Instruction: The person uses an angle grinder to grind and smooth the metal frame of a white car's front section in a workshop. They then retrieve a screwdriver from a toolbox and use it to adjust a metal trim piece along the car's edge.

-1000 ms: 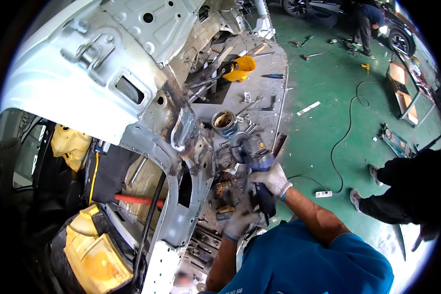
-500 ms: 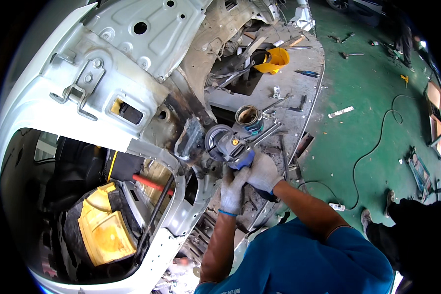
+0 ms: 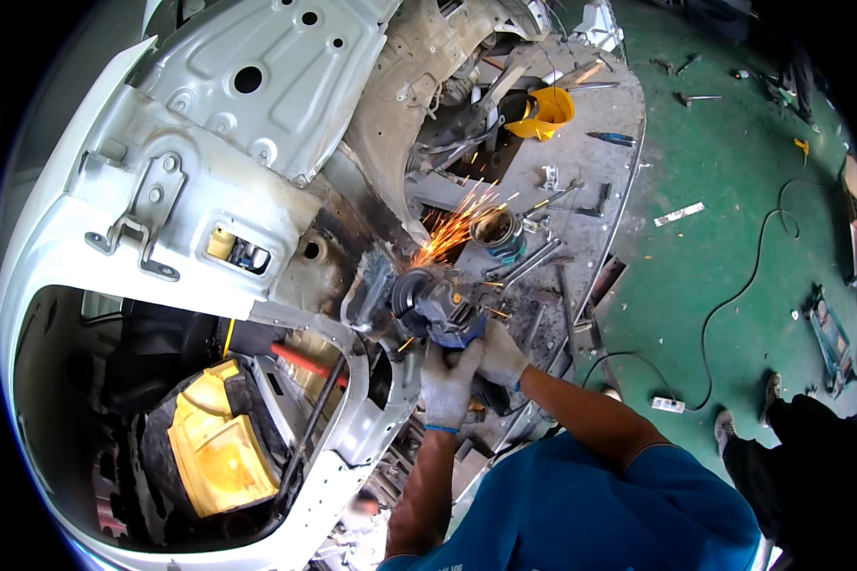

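Observation:
Both of my hands wear pale grey work gloves and grip an angle grinder (image 3: 450, 306) with a dark body and a blue section. My left hand (image 3: 446, 385) is wrapped round its near side, and my right hand (image 3: 502, 359) holds it just to the right. The grinder's round disc meets the scorched, bare-metal edge (image 3: 369, 285) of a white car body (image 3: 86, 228). Orange sparks (image 3: 455, 228) fly up and away from the disc. An open tin (image 3: 497, 232) stands close beyond the grinder. My fingertips are partly hidden behind the tool.
A yellow hard hat (image 3: 548, 114), blue-handled pliers (image 3: 612, 139) and several loose tools lie on the grey metal platform (image 3: 567, 205). A black cable runs over the green floor (image 3: 705, 257) to a white power strip (image 3: 667, 404). Another person's shoes (image 3: 726, 430) are at the right.
Sparks now spray from the disc, where none flew before. The grinder and both hands have shifted slightly left against the metal edge, and the whole view has shifted a little.

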Action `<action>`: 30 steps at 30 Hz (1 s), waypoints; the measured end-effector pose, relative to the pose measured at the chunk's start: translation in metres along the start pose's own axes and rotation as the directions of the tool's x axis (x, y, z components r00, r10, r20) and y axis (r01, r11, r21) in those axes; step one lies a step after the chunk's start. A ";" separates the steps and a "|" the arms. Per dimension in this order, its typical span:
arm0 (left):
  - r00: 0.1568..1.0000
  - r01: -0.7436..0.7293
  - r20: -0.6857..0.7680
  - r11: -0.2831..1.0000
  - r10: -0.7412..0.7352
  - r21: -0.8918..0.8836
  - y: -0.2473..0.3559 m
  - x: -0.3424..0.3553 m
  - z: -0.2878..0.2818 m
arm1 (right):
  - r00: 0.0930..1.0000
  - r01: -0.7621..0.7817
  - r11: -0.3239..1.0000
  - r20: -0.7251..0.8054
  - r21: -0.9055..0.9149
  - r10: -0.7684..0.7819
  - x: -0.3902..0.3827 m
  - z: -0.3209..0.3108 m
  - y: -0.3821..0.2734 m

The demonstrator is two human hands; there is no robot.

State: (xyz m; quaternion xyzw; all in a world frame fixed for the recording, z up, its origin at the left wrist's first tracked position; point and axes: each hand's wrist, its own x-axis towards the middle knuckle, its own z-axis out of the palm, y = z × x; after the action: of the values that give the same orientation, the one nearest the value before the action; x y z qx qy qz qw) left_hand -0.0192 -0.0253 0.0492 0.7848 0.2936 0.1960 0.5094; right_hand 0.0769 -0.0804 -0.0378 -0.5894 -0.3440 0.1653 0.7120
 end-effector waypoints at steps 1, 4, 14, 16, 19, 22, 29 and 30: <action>1.000 -0.009 -0.001 0.999 0.009 0.040 0.003 0.001 -0.001 | 0.999 -0.027 1.000 0.038 -0.010 0.027 0.003 0.002 0.006; 1.000 -0.021 -0.008 0.992 0.023 0.124 0.000 0.004 -0.006 | 0.980 -0.183 0.971 0.104 0.155 0.168 0.004 -0.001 -0.009; 1.000 0.017 -0.015 0.997 -0.016 0.081 -0.006 0.006 -0.003 | 0.996 -0.058 0.993 0.067 0.103 0.051 0.008 0.004 0.005; 1.000 0.001 -0.027 0.997 0.001 0.074 -0.006 0.006 -0.003 | 0.994 -0.075 0.985 0.085 0.154 0.062 0.007 0.003 0.002; 0.999 0.026 -0.041 0.993 -0.021 0.118 -0.003 0.003 0.000 | 0.992 -0.083 0.991 0.104 0.106 0.072 0.007 0.000 0.001; 0.998 0.056 -0.032 0.985 -0.051 0.164 0.006 0.005 0.000 | 0.997 -0.068 0.964 -0.019 0.259 0.075 0.010 0.008 0.013; 0.999 -0.002 -0.047 0.994 0.007 0.108 0.001 0.006 0.001 | 0.995 -0.083 0.969 0.072 0.234 0.068 0.008 0.002 0.004; 0.999 0.018 -0.043 0.996 -0.015 0.082 0.005 0.005 0.001 | 0.995 -0.071 0.978 0.089 0.197 0.054 0.011 -0.001 0.001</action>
State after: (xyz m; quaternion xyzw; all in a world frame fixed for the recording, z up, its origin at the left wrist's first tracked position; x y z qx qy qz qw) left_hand -0.0139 -0.0243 0.0535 0.7985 0.3184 0.1960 0.4718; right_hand 0.0858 -0.0734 -0.0360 -0.5179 -0.3361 0.2458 0.7473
